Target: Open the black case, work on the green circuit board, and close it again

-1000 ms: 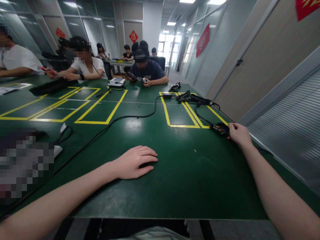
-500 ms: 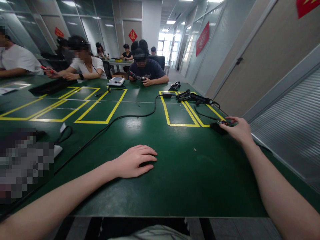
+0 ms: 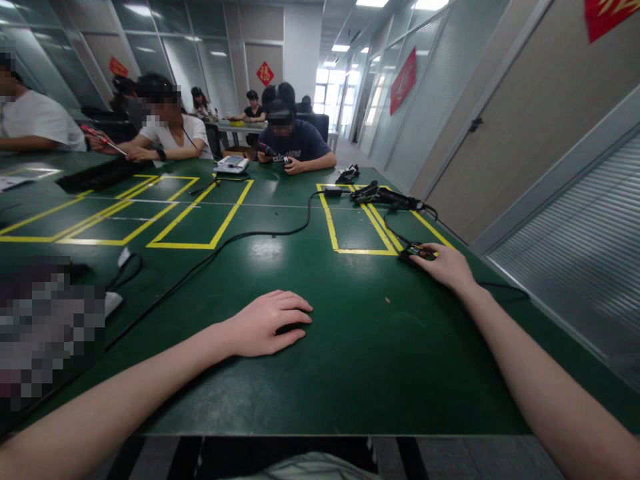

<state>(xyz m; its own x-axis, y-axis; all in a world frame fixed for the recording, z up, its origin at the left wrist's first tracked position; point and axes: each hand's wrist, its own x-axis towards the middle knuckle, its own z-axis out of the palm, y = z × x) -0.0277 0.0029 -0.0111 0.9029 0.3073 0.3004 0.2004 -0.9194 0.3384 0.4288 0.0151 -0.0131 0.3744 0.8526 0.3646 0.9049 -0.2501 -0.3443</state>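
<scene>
Right hand (image 3: pixel 450 270), thumb and fingers (image 3: pixel 439 249) closed about a small black device (image 3: pixel 413 252), thumb on the near side. Can't tell from my end how firm the pinch is. Device sits on the tabletop (image 3: pixel 325 380), toward the right edge, by the near end of the yellow tape (image 3: pixel 365 252). Left hand (image 3: pixel 270 325) palm down, middle of the tabletop, nothing in it, fingers loosely together, thumb apart.

Thin cord (image 3: pixel 391 227) goes from the device back to a long black tool (image 3: pixel 397 199), near the far right corner. Left of the tool I see a small black box (image 3: pixel 333 191) on a thick cable (image 3: pixel 240 235) slanting to the near left corner. Pixelated item (image 3: pixel 50 320) at left, can't identify. Black tray (image 3: pixel 97 175) toward the far left, white gadget (image 3: pixel 231 164) at the far edge. Beyond: co-worker in a dark shirt (image 3: pixel 300 145), another in white (image 3: pixel 180 137), red tool (image 3: pixel 103 137) in hand.
</scene>
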